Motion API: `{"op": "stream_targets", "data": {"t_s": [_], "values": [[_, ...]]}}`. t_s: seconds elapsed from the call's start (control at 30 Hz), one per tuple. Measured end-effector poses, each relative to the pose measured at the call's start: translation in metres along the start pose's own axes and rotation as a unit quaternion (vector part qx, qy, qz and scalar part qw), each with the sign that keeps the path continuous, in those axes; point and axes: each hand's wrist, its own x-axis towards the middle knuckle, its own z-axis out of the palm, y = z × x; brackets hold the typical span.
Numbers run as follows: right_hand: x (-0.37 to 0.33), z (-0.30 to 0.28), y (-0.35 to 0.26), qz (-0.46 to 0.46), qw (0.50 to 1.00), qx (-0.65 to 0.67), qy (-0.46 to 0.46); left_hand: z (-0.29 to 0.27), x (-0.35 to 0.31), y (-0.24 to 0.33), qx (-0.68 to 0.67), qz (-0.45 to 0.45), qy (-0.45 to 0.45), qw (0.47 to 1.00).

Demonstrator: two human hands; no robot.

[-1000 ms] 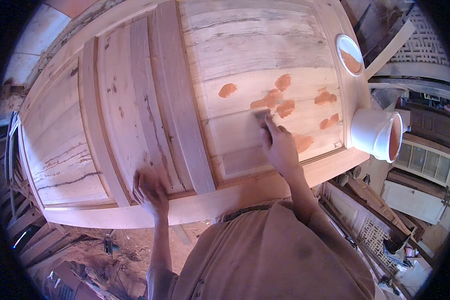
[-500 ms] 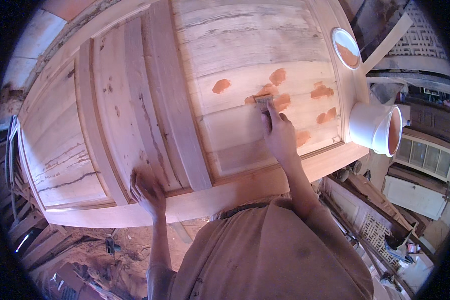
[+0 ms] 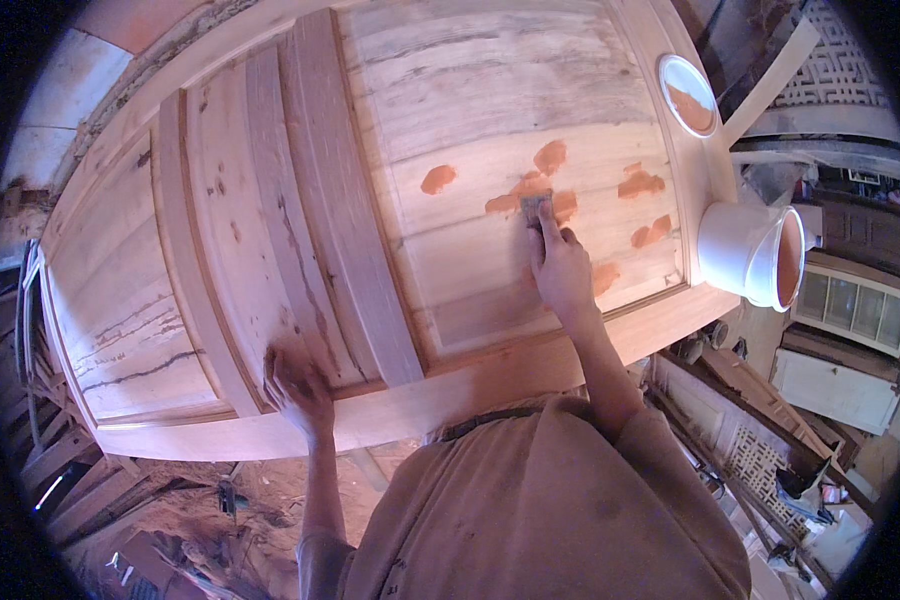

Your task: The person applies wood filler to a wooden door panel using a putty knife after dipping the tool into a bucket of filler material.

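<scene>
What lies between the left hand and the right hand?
In the head view, a raised wooden bar lies between the left hand and the right hand, with panel wood on both sides.

Reads fairly bright, with a pinkish-violet cast. Falls palest across the panelled wooden door (image 3: 490,95), then dims toward its near edge, with soft shadow left of the right hand (image 3: 565,272) and beyond the fingertips of the left hand (image 3: 302,392). Glares bluish-white on the round lid (image 3: 688,85) and white bucket (image 3: 732,252). Slightly softens the flat scraper (image 3: 536,203). Turns dim and grainy at lower left. Curves straight edges strongly toward a black circular rim.
</scene>
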Motion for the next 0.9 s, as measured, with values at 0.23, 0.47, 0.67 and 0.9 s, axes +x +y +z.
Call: {"op": "stream_targets", "data": {"t_s": [0.23, 0.47, 0.67, 0.9], "values": [[-0.013, -0.026, 0.004, -0.051, 0.994, 0.055, -0.074, -0.002, -0.003, -0.006, 0.021, 0.012, 0.011, 1.0], [0.036, -0.06, -0.039, -0.253, 0.947, -0.055, -0.189, -0.002, 0.003, -0.001, 0.012, -0.001, -0.004, 1.0], [0.076, -0.056, -0.033, -0.284, 0.907, -0.115, -0.29, -0.004, 0.002, 0.001, -0.001, 0.012, 0.005, 1.0], [0.093, -0.089, 0.011, -0.311, 0.881, -0.265, -0.238, -0.008, 0.002, 0.002, 0.0, -0.001, -0.002, 1.0]]}}
